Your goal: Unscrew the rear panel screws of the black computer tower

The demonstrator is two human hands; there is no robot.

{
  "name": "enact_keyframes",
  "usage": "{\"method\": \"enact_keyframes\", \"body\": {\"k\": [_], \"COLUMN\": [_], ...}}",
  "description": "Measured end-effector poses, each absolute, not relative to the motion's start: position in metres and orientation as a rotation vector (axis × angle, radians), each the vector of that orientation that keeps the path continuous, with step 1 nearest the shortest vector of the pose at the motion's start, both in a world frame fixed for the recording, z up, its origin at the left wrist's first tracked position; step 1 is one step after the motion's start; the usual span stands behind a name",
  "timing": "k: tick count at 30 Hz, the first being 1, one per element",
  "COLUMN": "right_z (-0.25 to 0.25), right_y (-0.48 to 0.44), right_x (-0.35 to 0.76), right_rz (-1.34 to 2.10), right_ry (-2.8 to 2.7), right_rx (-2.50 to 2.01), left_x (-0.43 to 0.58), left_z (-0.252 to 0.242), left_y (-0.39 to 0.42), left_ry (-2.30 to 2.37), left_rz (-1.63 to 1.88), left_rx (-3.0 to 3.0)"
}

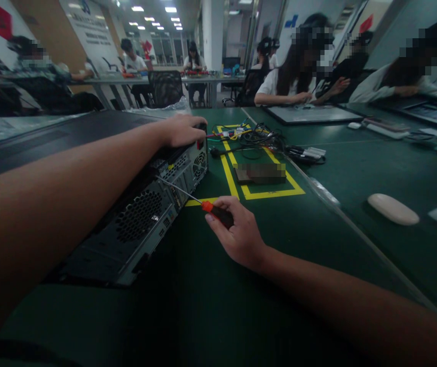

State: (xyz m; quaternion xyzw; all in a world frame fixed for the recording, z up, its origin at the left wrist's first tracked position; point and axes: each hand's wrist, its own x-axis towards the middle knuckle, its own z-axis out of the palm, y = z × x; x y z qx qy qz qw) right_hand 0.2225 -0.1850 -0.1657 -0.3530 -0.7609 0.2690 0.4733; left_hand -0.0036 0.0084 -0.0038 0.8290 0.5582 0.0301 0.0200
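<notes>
A black computer case [145, 214] lies on the green table at the left, with its rear panel of vents and slots facing me. My left hand [183, 130] rests on top of the case by its far rear corner, fingers stretched out towards the edge. In my right hand [239, 232] is a screwdriver [221, 213] with a red and black handle, held in closed fingers. Its long thin shaft reaches left to the slot area of the rear panel. Whether the tip sits in a screw is too small to tell.
Beyond the case lie tangled black cables [264, 136] and coloured wires. Yellow tape [275, 193] frames a dark, partly blurred object [258, 173]. A pale computer mouse [393, 209] is at the right. Co-workers sit at the far and right sides, one before a flat panel [317, 115].
</notes>
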Motion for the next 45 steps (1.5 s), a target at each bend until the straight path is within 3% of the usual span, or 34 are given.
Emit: {"method": "enact_keyframes", "body": {"k": [45], "right_z": [-0.164], "right_y": [-0.183], "right_x": [0.221], "right_rz": [0.734], "right_ry": [-1.852], "right_rx": [-0.833], "left_x": [-0.008], "left_z": [-0.007], "left_y": [0.016], "left_ry": [1.723], "left_rz": [0.098], "left_rx": [2.597]}}
